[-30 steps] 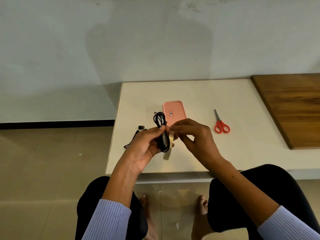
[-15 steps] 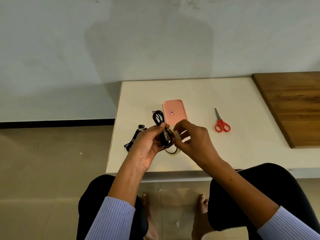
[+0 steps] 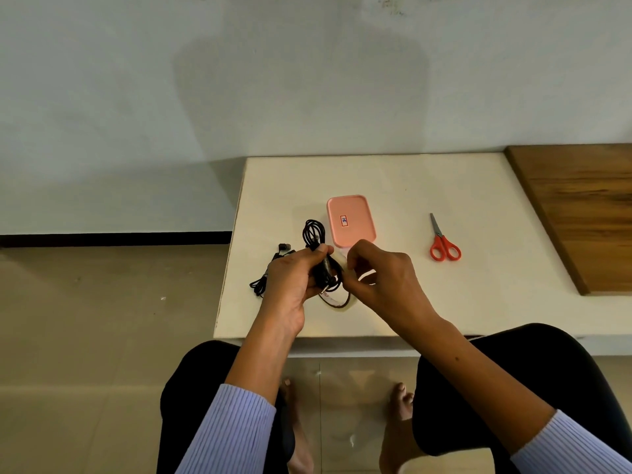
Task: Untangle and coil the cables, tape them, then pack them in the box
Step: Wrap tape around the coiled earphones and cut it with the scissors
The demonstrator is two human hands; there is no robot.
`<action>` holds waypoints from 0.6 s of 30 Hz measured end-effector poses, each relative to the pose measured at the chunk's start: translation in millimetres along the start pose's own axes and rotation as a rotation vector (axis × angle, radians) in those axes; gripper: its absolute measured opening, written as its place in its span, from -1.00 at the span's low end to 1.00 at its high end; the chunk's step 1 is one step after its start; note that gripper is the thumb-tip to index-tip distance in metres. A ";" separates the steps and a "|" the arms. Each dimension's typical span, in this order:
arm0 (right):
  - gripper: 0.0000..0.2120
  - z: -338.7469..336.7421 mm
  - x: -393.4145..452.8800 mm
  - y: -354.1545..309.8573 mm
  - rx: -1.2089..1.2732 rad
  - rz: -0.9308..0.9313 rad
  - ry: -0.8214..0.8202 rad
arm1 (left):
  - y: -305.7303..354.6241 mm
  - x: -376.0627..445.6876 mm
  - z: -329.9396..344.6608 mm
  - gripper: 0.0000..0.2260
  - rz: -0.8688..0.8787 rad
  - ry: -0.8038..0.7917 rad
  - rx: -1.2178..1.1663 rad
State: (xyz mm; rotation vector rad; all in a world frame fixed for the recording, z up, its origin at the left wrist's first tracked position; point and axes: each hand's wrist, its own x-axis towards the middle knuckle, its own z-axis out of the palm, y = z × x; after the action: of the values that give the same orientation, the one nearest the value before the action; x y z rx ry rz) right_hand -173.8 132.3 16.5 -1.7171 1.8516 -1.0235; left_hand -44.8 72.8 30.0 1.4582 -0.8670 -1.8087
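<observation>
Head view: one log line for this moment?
left hand: grips coiled cable | right hand: pinches tape at coil | pink box: closed | scissors: untouched

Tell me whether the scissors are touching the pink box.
Apart. The head view shows the scissors lying to the right of the pink box, with a wide strip of bare white table between them.
</observation>
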 end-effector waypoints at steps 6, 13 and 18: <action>-0.90 -1.0 -0.8 -1.1 0.005 0.003 0.000 | 1.3 -1.1 -1.1 -0.90 -0.012 -0.031 -0.018; -0.88 -1.6 0.3 -1.8 -0.001 -0.008 -0.027 | -0.8 -0.9 -2.3 -0.90 -0.029 -0.017 -0.048; -0.91 -0.3 -0.7 -1.2 -0.004 -0.035 -0.011 | -0.6 -1.0 -2.5 -0.91 -0.045 -0.001 -0.116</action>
State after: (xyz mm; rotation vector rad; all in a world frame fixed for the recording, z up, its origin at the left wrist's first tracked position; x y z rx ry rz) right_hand -173.0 133.1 17.4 -1.7602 1.8232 -1.0224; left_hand -42.2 73.7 29.7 1.4139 -0.7222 -1.8609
